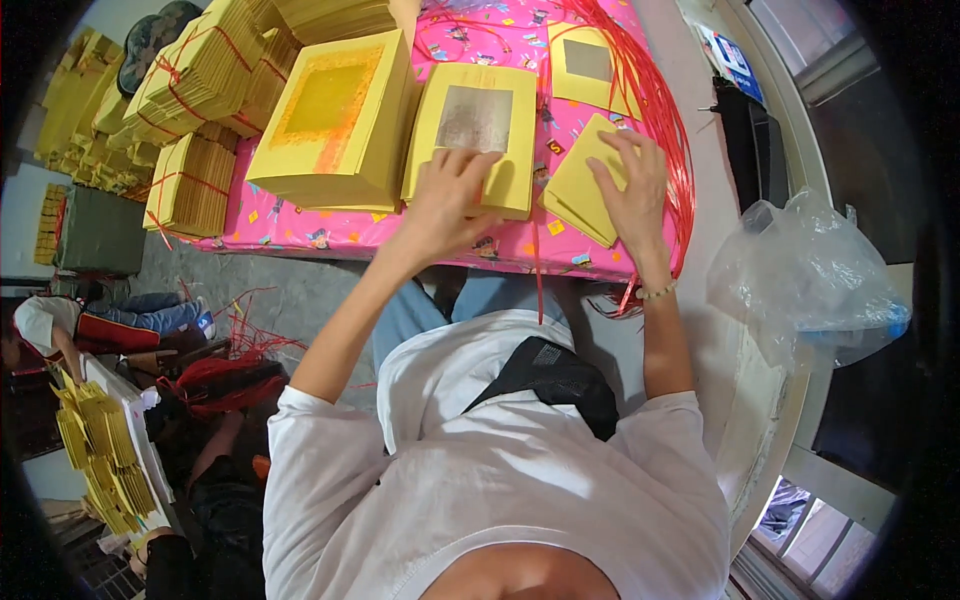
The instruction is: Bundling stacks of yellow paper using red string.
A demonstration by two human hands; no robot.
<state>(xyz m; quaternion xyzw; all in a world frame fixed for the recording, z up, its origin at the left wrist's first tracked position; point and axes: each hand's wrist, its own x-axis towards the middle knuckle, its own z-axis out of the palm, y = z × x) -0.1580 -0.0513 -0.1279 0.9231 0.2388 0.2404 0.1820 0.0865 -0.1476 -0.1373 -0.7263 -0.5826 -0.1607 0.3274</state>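
In front of me is a stack of yellow paper (425,125) whose top sheet bears a silver-grey square (475,117). My left hand (447,200) rests over its near edge, the fingers on top and the thumb apart from them. To the right, a few folded-looking yellow sheets (585,205) lie fanned at an angle near the table edge. My right hand (637,190) lies on their right side, fingers bent and spread, with a beaded bracelet at the wrist. Neither hand visibly lifts anything.
A taller yellow paper stack (375,150) stands left, beside red-tied bundles (190,185). Another silver-squared sheet (605,95) and red plastic strands (672,130) lie on the pink tablecloth (330,228). A clear plastic bag (790,270) is at right; people sit lower left near yellow bundles (100,450).
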